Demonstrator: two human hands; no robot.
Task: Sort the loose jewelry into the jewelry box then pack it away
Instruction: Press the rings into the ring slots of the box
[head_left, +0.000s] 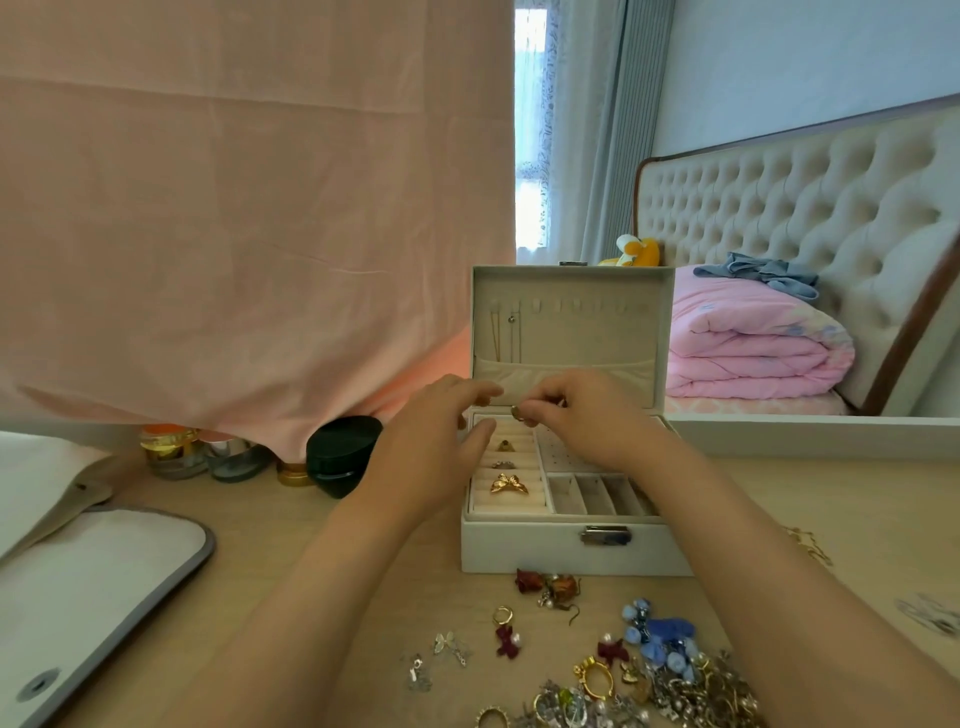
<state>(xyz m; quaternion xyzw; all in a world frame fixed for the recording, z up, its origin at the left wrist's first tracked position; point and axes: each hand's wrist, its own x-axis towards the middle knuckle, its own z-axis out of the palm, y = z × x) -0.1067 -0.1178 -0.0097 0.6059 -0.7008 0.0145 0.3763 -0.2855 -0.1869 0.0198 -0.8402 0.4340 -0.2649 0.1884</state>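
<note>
A pale jewelry box (550, 551) stands open on the wooden desk, lid upright. Its ring rolls hold a gold butterfly ring (508, 484), a small silver ring (503, 464) and a dark-stoned ring (505, 445). My right hand (582, 415) pinches a small gold ring (517, 413) above the back of the ring rolls. My left hand (441, 441) hovers beside it, fingers relaxed and close to the ring, holding nothing. Loose jewelry (623, 675) lies in a heap in front of the box: blue bead pieces, dark red bows, gold hoops, silver charms.
Cosmetic jars (171, 452) and a black pot (340, 454) stand at the back left under a hanging pink cloth. A white pouch with grey trim (104, 582) lies at the left. A gold chain (810, 545) lies right of the box. Behind is a bed.
</note>
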